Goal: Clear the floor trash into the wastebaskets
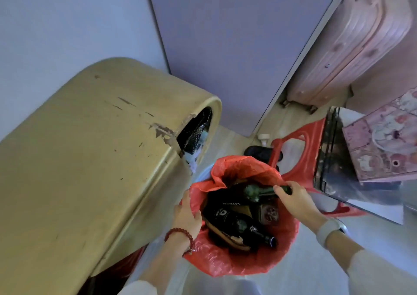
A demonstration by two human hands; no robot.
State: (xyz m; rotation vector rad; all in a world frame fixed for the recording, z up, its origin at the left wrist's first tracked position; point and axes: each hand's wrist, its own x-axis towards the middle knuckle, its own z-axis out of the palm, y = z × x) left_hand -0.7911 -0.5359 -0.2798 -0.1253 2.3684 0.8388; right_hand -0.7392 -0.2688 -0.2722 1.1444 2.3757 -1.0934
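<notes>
Low in the view, the left hand (187, 213) pinches the red bag (228, 262) lining the wastebasket, while the right hand (293, 196) has its grip closed on a green bottle (259, 192) over black bottles (243, 226) inside.

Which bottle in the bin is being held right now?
The green bottle at the far rim, gripped by the right hand. The black bottle lies loose, untouched.
</notes>
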